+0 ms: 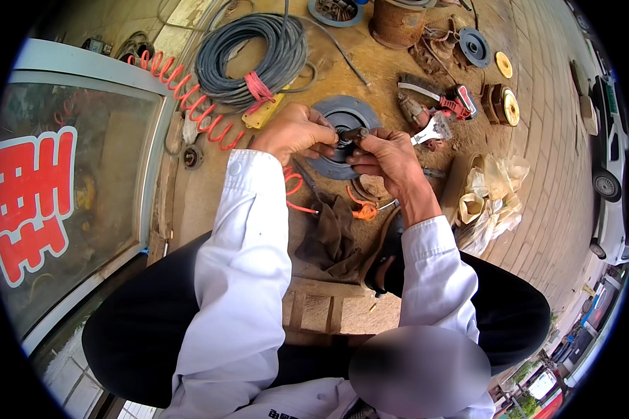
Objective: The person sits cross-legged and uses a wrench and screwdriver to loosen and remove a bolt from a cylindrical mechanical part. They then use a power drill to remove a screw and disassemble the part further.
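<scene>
A round grey metal disc, like a motor end cover with a raised hub, lies flat on the dusty ground before me. Over its middle, my right hand pinches a short dark metal cylinder between thumb and fingers. My left hand is closed at the cylinder's left side, its fingertips bunched near the hub. Whatever lies between those left fingers is too small and hidden to name. Just right of my right hand is a white-handled tool, perhaps an adjustable wrench.
A coiled dark cable and a red spiral air hose lie at the left, near a glass-panelled frame. A cordless tool, rusty parts, plastic bags and a brown rag surround the disc.
</scene>
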A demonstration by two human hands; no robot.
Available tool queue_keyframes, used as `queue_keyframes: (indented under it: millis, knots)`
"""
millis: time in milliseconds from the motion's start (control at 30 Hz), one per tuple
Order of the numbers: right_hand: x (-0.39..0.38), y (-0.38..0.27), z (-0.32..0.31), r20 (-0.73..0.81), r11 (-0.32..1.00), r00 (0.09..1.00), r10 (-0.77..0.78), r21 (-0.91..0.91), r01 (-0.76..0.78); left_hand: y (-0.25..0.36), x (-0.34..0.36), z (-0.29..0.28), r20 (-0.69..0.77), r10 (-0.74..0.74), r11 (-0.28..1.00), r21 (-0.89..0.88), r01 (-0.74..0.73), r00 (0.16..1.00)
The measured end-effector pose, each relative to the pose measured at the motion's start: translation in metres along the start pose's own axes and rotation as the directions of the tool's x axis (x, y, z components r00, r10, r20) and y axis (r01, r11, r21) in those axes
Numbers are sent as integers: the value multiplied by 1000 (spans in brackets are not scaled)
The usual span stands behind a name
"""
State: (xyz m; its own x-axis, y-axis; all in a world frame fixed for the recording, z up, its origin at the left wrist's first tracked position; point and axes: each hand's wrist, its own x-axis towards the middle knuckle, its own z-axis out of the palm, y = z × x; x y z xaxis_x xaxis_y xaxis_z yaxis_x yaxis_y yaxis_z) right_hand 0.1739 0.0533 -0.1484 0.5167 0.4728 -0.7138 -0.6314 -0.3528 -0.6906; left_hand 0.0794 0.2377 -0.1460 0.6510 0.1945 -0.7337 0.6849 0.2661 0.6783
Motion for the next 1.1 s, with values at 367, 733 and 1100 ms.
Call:
queue_keyframes:
  millis: [367, 733, 1100]
  knots:
    - [-1, -5, -7, 66, 1000, 998, 5, -8, -4, -1, -1, -1, 29, 11, 1000, 21, -12, 1000]
    - [5, -12, -9, 74, 993, 997, 4, -115, 4, -6, -1, -2, 58, 30, 999, 17, -31, 998]
    - [10, -7, -16, 133, 996, 991, -2, -91, 14, -7, 0, -3, 65, 55, 998, 27, -57, 996]
